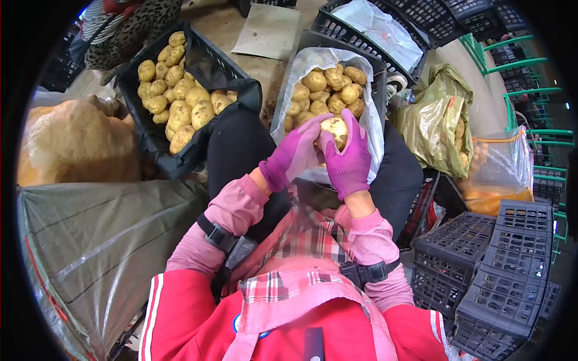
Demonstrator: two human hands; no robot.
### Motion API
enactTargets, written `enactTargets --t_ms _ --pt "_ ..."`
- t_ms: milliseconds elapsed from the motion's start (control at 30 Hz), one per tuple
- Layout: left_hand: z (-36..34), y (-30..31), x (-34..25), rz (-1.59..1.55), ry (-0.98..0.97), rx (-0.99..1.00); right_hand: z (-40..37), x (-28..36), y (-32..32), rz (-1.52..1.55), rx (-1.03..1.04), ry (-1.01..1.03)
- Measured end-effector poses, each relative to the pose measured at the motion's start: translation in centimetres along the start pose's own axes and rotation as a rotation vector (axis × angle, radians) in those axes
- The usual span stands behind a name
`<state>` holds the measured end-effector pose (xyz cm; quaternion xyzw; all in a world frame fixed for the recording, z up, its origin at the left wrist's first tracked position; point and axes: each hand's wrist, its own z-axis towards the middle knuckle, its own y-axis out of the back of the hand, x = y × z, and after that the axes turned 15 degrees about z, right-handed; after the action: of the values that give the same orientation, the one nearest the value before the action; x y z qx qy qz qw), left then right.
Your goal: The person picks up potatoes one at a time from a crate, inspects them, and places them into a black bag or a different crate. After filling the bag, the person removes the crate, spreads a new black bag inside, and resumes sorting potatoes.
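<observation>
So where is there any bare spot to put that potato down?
Bare floor shows between the black crate and the bag-lined crate. The grey sack on the left lies fairly flat. Left hand and right hand hold the potato. The right side is crowded: bags, stacked crates.

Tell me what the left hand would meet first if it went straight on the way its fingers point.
The potato: the left hand points up-right, fingertips on it, the right hand cupping its other side. Beyond it probably the potatoes in the bag, though depth is unclear.

Concrete floor [212,21] bears black crates [186,159] (some stacked) and sacks [430,120]
</observation>
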<state>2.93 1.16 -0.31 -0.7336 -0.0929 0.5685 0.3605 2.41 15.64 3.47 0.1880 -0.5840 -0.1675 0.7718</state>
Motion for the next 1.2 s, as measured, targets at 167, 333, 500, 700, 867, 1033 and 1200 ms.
enactTargets --t_ms 167,333,500,700,867,1033,1200 --pt "-0.3 -0.8 -1.7 0.097 -0.007 -0.007 1.0 -0.6 1.5 0.178 -0.112 0.057" --pt "-0.2 -1.5 -1.6 0.194 -0.142 -0.009 -0.2 -0.5 2.3 0.361 -0.022 -0.069" --pt "-0.9 -2.4 -2.4 0.7 -0.255 -0.022 0.4 0.1 2.2 0.28 -0.078 -0.207" --pt "-0.1 -0.7 -1.3 0.523 -0.237 -0.028 0.3 1.2 3.2 0.737 -0.026 -0.41" --pt "1.0 -0.6 1.2 0.065 0.073 0.011 -2.4 -0.3 0.9 0.317 -0.056 0.057" --pt "0.0 -1.1 -1.0 -0.101 0.248 0.07 -1.8 1.8 2.2 0.259 -0.016 0.099" --pt "0.2 -0.4 -1.9 -0.325 0.24 0.087 0.3 2.6 2.3 0.29 0.045 0.284"
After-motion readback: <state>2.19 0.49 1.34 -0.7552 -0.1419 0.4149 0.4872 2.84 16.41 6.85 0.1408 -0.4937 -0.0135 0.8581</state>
